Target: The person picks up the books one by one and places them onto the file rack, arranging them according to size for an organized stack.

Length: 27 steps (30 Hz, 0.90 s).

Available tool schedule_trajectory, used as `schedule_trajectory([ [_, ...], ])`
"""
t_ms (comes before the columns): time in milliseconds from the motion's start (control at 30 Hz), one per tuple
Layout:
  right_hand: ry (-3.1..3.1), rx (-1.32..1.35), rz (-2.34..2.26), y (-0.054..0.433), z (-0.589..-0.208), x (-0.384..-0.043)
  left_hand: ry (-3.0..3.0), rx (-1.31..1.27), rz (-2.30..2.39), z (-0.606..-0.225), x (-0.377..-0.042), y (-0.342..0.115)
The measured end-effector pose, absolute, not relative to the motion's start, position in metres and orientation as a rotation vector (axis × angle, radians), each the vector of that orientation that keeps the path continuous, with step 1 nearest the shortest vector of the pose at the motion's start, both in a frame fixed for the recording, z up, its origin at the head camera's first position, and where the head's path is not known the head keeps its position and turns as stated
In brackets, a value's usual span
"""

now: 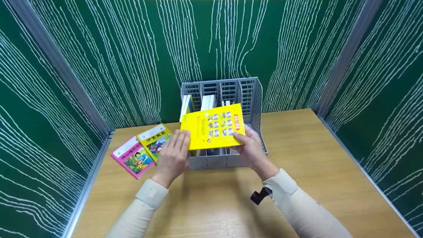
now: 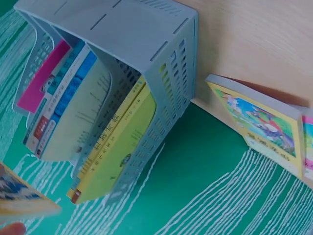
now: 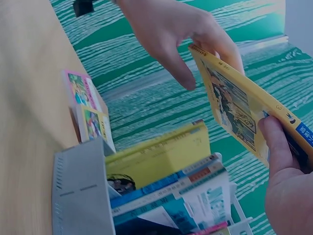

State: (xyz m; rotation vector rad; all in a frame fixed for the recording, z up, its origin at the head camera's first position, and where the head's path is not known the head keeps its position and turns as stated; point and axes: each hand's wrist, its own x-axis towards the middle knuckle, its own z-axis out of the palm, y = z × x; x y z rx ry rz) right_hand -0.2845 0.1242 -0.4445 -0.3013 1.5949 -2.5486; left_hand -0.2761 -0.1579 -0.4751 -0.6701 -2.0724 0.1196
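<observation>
A thin yellow book [image 1: 213, 127] is held above the front of a grey file rack [image 1: 218, 162], its printed back cover turned up in the head view. My right hand [image 1: 252, 145] pinches its right side, thumb on top; in the right wrist view the thumb [image 3: 276, 142] presses near the spine. At the book's left edge lies my left hand [image 1: 175, 152], fingers fairly straight and touching it. From the right wrist view, that hand's thumb [image 3: 178, 71] stands apart from the cover. Only a fingertip [image 2: 13, 229] of it shows in the left wrist view.
Several books stand in the rack's compartments, among them a yellow-green book [image 2: 122, 147] and a pink one [image 2: 44, 78]. Left of the rack, a yellow-framed picture book [image 1: 153, 140] overlaps a pink picture book [image 1: 135, 158] on the wooden table [image 1: 211, 205]. Green panels [image 1: 178, 43] enclose the table.
</observation>
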Motion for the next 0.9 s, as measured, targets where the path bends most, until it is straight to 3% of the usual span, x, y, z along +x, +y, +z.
schedule_trajectory([
  [900, 1.974, -0.141, -2.911, 0.175, -0.430, -0.287, -2.458, -0.518, -0.378, -0.518, -0.301, -0.154],
])
